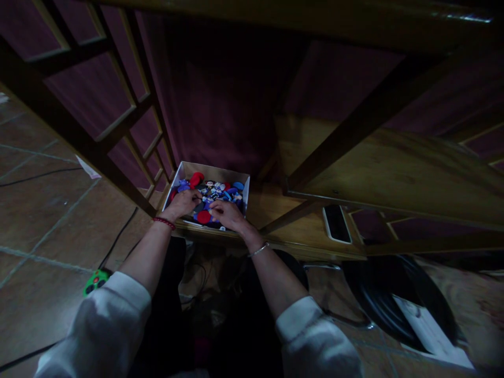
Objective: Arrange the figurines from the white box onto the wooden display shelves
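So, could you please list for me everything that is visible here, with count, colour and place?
Wooden shelf: one, brown, middle
Box: one, whitish, on shelf
Small pieces: many, mainly red, blue, black, white, in box
Phone: one, dark screen, pale edge, shelf's right end
Lattice panel: one, brown, left
Board: one, brown, right
Tiled floor: one, brownish, left and below
Green block: one, floor, left
Cables: several, black, floor
Round object: one, black, lower right
White sheet: one, lower right
Sleeves: two, whitish, bottom
Red bracelet: one, left wrist
Silvery bracelet: one, right wrist
Left hand: one, at pieces
Right hand: one, at pieces
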`<state>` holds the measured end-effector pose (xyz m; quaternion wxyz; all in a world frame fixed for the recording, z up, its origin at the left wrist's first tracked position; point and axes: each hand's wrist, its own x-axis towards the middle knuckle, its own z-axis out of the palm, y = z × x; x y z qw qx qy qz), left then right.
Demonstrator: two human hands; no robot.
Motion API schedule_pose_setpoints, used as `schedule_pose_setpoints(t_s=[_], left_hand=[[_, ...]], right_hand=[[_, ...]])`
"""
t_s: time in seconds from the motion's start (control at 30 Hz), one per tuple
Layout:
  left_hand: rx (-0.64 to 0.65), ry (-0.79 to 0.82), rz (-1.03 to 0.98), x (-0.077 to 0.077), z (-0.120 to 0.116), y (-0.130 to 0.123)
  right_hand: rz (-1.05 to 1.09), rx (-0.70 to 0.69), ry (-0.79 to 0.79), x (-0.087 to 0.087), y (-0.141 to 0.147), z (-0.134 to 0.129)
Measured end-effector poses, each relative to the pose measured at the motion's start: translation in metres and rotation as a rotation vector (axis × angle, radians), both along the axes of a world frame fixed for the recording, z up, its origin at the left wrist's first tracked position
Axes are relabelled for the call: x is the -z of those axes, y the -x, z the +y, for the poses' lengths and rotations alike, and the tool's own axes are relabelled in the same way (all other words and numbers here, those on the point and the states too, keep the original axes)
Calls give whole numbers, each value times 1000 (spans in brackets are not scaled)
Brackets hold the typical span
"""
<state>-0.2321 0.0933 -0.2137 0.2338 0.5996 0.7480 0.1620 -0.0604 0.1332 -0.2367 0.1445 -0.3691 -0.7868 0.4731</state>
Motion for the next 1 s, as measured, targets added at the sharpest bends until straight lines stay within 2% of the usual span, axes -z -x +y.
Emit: schedule_pose_setpoints(t_s=[0.2, 0.37, 0.57, 0.83, 1.0], left_hand=[[-81, -53, -87, 10, 9, 2], [-78, -29, -91, 16, 13, 4], [-60, -16, -21, 9, 9, 3], [-75, 32, 73, 3, 8, 2], [-82, 29, 126, 5, 6, 2]], right_hand=[[-29, 108, -30, -1, -4, 5], [-109, 178, -178, 2, -7, 9], [-152, 166, -195, -4, -9, 9], [-226, 334, -336, -6, -16, 22], [-310, 303, -348, -6, -16, 20]])
